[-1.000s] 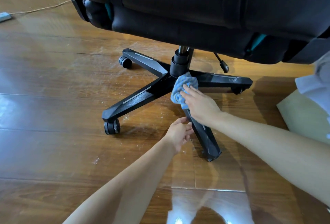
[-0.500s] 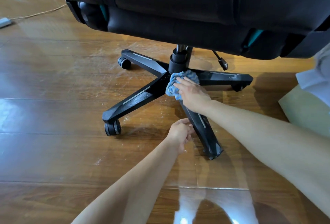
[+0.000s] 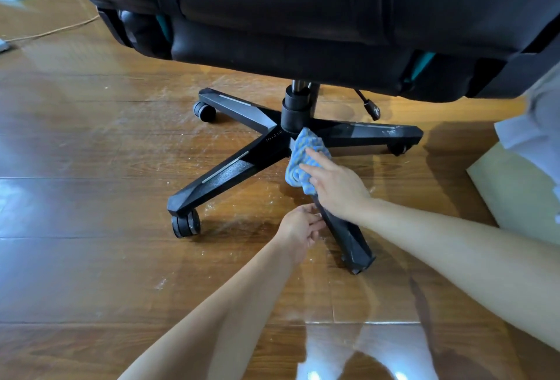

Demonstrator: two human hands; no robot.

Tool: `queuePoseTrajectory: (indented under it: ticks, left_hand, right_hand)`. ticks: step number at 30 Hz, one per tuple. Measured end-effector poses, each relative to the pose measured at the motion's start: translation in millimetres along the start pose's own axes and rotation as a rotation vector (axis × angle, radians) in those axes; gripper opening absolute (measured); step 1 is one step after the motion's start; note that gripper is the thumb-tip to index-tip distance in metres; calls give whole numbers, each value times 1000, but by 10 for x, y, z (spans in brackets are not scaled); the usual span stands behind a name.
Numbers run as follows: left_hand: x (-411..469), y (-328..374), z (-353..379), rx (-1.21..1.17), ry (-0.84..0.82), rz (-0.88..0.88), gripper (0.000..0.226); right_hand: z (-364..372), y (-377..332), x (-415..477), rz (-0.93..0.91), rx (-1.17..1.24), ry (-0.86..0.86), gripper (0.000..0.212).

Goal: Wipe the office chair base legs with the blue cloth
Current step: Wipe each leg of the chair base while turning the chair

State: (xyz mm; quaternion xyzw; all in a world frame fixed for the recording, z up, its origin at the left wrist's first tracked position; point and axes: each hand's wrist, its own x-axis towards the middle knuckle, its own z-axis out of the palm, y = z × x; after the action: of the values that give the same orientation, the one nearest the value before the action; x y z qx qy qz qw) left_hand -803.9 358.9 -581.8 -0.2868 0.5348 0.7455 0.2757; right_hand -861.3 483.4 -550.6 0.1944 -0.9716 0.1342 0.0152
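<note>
The black star-shaped chair base (image 3: 242, 164) stands on the wooden floor under the black seat (image 3: 303, 16). A crumpled blue cloth (image 3: 303, 155) lies on the near leg (image 3: 348, 234), close to the central column (image 3: 295, 113). My right hand (image 3: 336, 186) presses the cloth onto that leg with straight fingers. My left hand (image 3: 300, 228) rests against the left side of the same leg, fingers loosely curled around its edge. The near leg's caster is hidden under its tip.
Casters show at the left front (image 3: 185, 225), back left (image 3: 204, 111) and right (image 3: 398, 148) legs. A lever (image 3: 371, 107) hangs under the seat. A pale board (image 3: 515, 198) and white fabric (image 3: 533, 134) lie at right. A cable (image 3: 45, 34) runs at far left.
My right hand slid the cloth up the near leg toward the hub, then back down a little. My left hand stayed at the leg's side.
</note>
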Motion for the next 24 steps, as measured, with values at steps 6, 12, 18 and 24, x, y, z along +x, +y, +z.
queuePoseTrajectory:
  ticks: [6, 12, 18, 24]
  left_hand:
    - [30, -34, -10, -60, 41, 19, 19]
    - [85, -54, 26, 2, 16, 85, 23]
    - [102, -68, 30, -7, 37, 75, 20]
    - [114, 61, -75, -64, 95, 10, 21]
  right_hand:
    - [-118, -29, 378, 107, 129, -68, 45]
    - [-30, 245, -251, -14, 162, -43, 45]
    - [31, 325, -447, -15, 252, -14, 43]
    - [-35, 193, 311, 73, 315, -54, 42]
